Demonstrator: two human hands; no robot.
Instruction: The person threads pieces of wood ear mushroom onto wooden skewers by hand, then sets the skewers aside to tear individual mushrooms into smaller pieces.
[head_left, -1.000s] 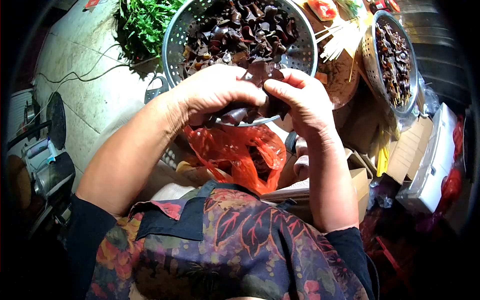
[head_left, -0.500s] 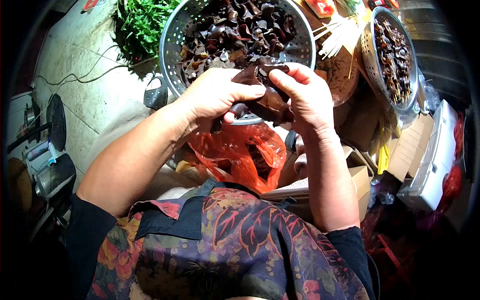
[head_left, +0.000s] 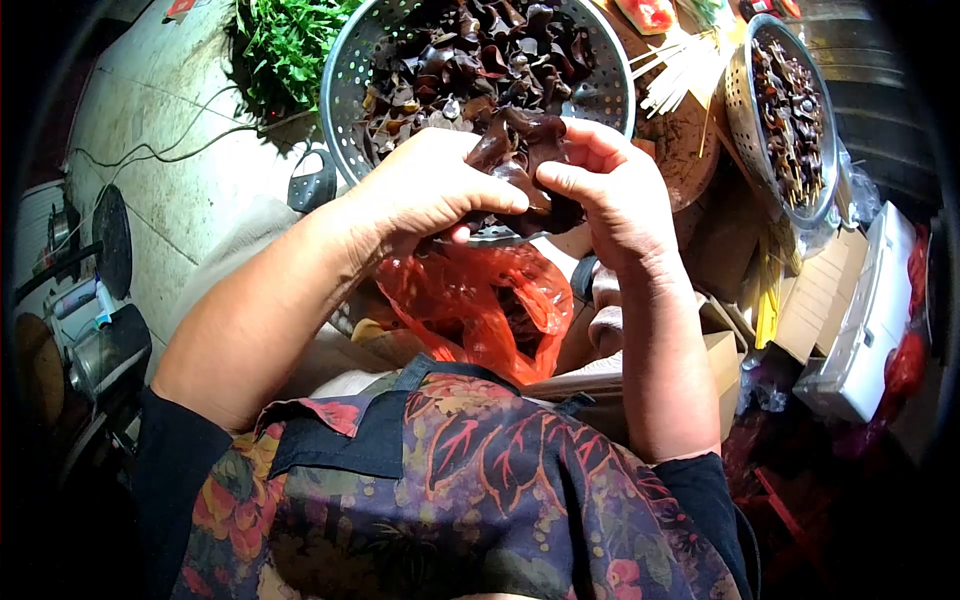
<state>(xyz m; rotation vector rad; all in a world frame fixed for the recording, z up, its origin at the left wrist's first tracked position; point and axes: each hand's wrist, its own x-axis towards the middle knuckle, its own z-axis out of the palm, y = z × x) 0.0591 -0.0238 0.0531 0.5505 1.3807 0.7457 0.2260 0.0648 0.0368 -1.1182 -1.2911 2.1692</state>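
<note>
Between my two hands is a dark brown, wavy piece of wood ear mushroom [head_left: 522, 165]. My left hand [head_left: 430, 190] pinches its left side, thumb on top. On the right side, my right hand [head_left: 615, 195] grips it with thumb and fingers closed. Both hands are over the near rim of a metal colander [head_left: 345, 95], which holds many more wood ear pieces [head_left: 480, 60]. Just below the hands lies an open red plastic bag [head_left: 480, 310] with something dark inside that I cannot make out.
At the right a second colander [head_left: 738, 100] holds skewered dark pieces. Pale sticks [head_left: 680, 75] lie on a round brown board [head_left: 685, 165]. Leafy greens [head_left: 285, 60] are on the floor at the upper left. A white foam box [head_left: 860, 320] and cardboard [head_left: 820, 295] stand at the right.
The wood ear piece has been turned and lifted slightly, with its folds now standing higher between my fingers. Both hands keep hold of it in nearly the same place.
</note>
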